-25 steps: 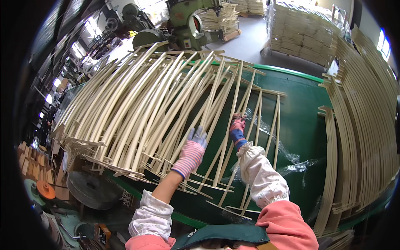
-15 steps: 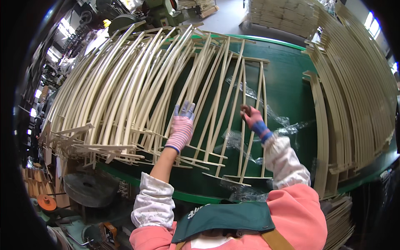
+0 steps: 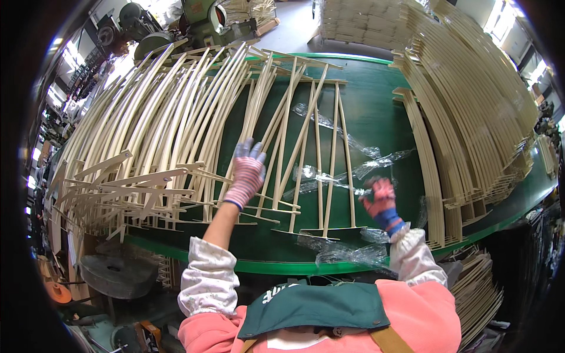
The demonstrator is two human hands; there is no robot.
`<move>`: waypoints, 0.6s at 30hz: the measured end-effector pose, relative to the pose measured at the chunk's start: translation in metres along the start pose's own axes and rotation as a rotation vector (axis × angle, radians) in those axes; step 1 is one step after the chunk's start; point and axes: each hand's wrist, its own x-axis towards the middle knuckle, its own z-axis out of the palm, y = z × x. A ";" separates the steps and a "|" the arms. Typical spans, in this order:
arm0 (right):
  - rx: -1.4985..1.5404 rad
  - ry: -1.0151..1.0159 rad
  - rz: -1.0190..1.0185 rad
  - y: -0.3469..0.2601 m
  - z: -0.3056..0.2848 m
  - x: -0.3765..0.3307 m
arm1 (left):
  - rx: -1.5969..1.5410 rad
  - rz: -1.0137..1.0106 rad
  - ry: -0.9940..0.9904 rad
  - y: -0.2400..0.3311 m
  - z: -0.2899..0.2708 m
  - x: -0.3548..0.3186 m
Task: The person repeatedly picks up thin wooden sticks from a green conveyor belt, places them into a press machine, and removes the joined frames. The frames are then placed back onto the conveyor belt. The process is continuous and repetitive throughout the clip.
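My left hand [image 3: 246, 173], in a pink-and-white striped glove with greyish fingertips, reaches over pale frames of long thin rods [image 3: 250, 112]. Its fingers are spread and lie against or just above the rods; contact is hard to tell. At the right, my right hand [image 3: 381, 201], in a pink glove with a blue cuff and dark fingertips, hovers over the table with fingers apart and nothing visible in them. Left of it lies a narrow frame [image 3: 328, 170] of slim rods joined by end bars. Crumpled clear plastic film [image 3: 335, 177] lies beneath the rods and near this hand.
A green table [image 3: 376, 117] bears everything. A dense row of curved pale frames [image 3: 141, 129] fills its left side. Tall stacks of pale strips [image 3: 465, 117] stand on the right. A green machine [image 3: 203, 23] is behind, and a dark round block [image 3: 118, 275] sits below left.
My right hand has come away from the rods, moving down and right to above the table. My left hand stays over the rods. The whole view has shifted slightly.
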 end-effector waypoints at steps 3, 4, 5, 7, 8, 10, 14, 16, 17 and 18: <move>0.245 -0.332 -0.314 -0.049 0.006 -0.043 | -0.353 0.194 0.196 0.064 -0.012 -0.008; 0.219 -0.309 -0.334 -0.069 0.016 -0.055 | -0.393 0.287 0.132 0.090 -0.016 -0.016; 0.277 -0.378 -0.339 -0.085 0.028 -0.061 | -0.432 0.383 0.069 0.115 -0.022 -0.029; -0.008 -0.512 -0.397 -0.111 0.056 -0.063 | -0.459 0.441 -0.041 0.143 -0.027 -0.056; 0.105 -0.499 -0.408 -0.108 0.060 -0.066 | -0.486 0.401 -0.077 0.147 -0.026 -0.069; 0.101 -0.507 -0.448 -0.088 0.056 -0.069 | -0.507 0.297 -0.053 0.144 -0.020 -0.097; -0.165 -0.405 -0.407 -0.028 0.030 -0.078 | -0.266 0.148 -0.255 0.144 -0.007 -0.138; -0.034 -0.353 -0.445 -0.021 0.036 -0.074 | -0.212 0.140 -0.226 0.150 0.001 -0.140; -0.020 -0.340 -0.599 -0.018 0.037 -0.077 | -0.200 0.146 -0.233 0.152 0.003 -0.137; -0.036 -0.345 -0.575 -0.025 0.049 -0.076 | -0.241 0.120 -0.204 0.155 0.003 -0.132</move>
